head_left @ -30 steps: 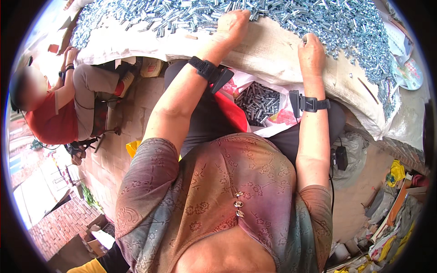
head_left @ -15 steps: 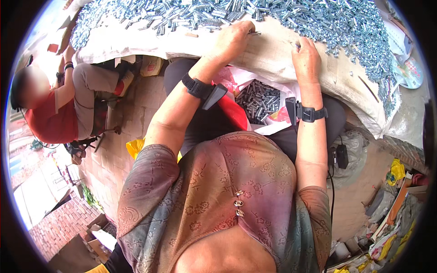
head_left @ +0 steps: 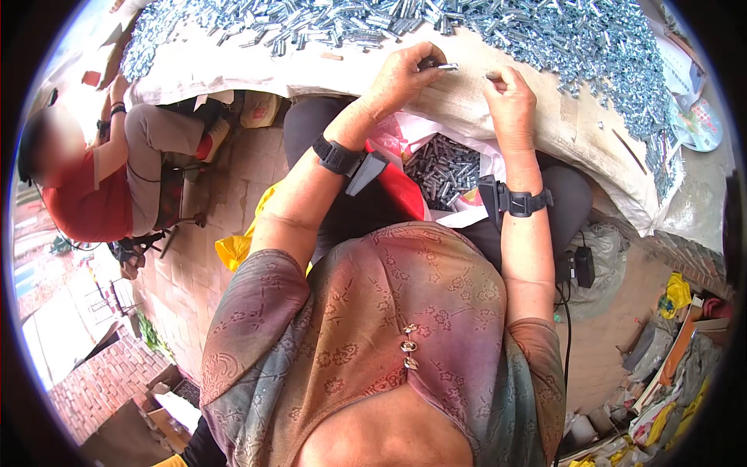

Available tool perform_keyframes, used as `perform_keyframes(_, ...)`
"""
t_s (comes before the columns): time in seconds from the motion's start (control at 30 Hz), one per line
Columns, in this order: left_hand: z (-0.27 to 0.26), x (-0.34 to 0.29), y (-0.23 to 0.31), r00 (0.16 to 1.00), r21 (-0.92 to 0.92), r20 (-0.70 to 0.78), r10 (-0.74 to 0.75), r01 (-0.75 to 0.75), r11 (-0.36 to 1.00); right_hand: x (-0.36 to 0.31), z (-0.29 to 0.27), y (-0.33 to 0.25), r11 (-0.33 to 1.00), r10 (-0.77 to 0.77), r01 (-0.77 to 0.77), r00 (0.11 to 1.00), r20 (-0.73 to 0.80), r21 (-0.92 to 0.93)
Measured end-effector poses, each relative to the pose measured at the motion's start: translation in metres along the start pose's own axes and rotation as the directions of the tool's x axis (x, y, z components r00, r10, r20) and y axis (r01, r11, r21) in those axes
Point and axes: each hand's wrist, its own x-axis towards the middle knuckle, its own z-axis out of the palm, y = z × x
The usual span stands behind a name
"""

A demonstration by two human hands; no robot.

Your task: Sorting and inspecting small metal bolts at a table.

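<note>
My left hand (head_left: 405,74) is closed on a small silver metal part (head_left: 445,66) held above the edge of a table covered with white cloth (head_left: 482,117). My right hand (head_left: 510,101) pinches another small metal piece (head_left: 493,75) close beside it. A large pile of small silver metal parts (head_left: 545,39) covers the cloth just beyond both hands. In my lap a plastic bag (head_left: 447,167) holds several more of the same parts. Each wrist carries a black band.
A seated person in a red top (head_left: 85,194) works at the table's left end. A yellow bag (head_left: 233,249) lies on the brick floor by my left side. Clutter and a black cable (head_left: 572,272) are at the right.
Both my hands have pulled back from the pile toward the table's edge and come together, each now holding a small metal part.
</note>
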Motion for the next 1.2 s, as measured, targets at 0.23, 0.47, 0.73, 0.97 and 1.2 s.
perform_keyframes(0.23,0.004,-0.004,-0.001,1.0,-0.018,-0.002,0.004,-0.004,1.0,-0.006,0.006,-0.012,0.588,0.186,-0.294,0.956,0.227,0.754)
perform_keyframes(0.47,0.008,-0.005,-0.004,1.0,-0.153,-0.008,0.02,-0.021,0.988,-0.01,0.004,-0.019,0.546,0.204,-0.334,0.943,0.265,0.769)
perform_keyframes(0.73,0.008,-0.01,0.008,0.997,-0.505,0.042,-0.07,0.081,0.859,-0.015,0.011,-0.014,0.275,0.213,-0.349,0.931,0.297,0.896)
perform_keyframes(0.97,0.016,-0.012,0.001,0.992,-0.583,-0.01,-0.125,0.096,0.807,-0.018,0.014,-0.019,0.126,0.203,-0.338,0.929,0.309,0.933)
perform_keyframes(1.2,0.017,-0.002,0.003,0.998,-0.262,-0.055,0.03,-0.043,0.964,-0.015,0.015,-0.007,0.821,0.113,-0.153,0.988,0.106,0.55)
